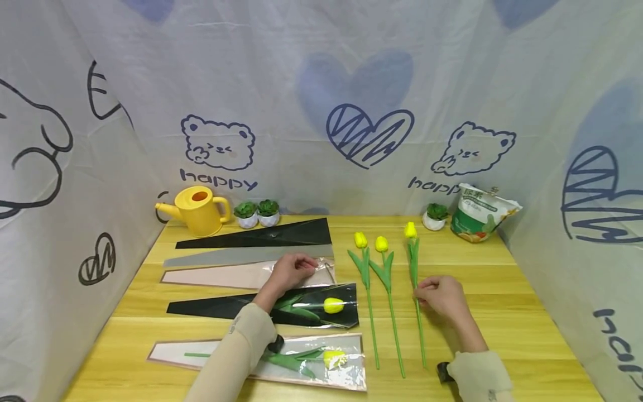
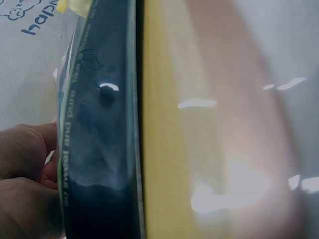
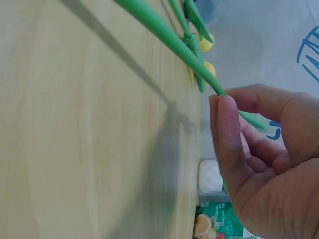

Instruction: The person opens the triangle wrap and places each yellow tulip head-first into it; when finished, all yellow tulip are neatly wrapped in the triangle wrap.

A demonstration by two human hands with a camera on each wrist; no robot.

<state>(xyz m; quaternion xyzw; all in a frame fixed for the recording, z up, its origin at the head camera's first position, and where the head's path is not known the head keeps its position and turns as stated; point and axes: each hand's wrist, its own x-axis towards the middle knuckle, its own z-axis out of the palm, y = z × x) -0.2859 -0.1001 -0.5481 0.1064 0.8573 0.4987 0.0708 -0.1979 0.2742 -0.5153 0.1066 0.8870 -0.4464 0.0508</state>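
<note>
My right hand [image 1: 444, 296] pinches the green stem of a yellow tulip [image 1: 413, 262] between thumb and fingertips; the right wrist view shows the pinch on the stem [image 3: 169, 40] close up. To its left lie two more yellow tulips, one [image 1: 385, 273] beside the other [image 1: 364, 271], with blooms toward the back. My left hand [image 1: 292, 273] reaches over a pale pink flower sleeve [image 1: 216, 275] and pinches the clear film near its wide right end. In the left wrist view, a black sleeve [image 2: 104, 124] partly hides the fingers [image 2: 25, 149].
Nearer me lie a black sleeve [image 1: 216, 306] and a white sleeve [image 1: 171, 353], each holding a yellow tulip. Farther back are grey [image 1: 246, 255] and black sleeves [image 1: 286, 231]. A yellow watering can [image 1: 198, 215], small potted succulents [image 1: 268, 212] and a green-white bag [image 1: 479, 215] line the back.
</note>
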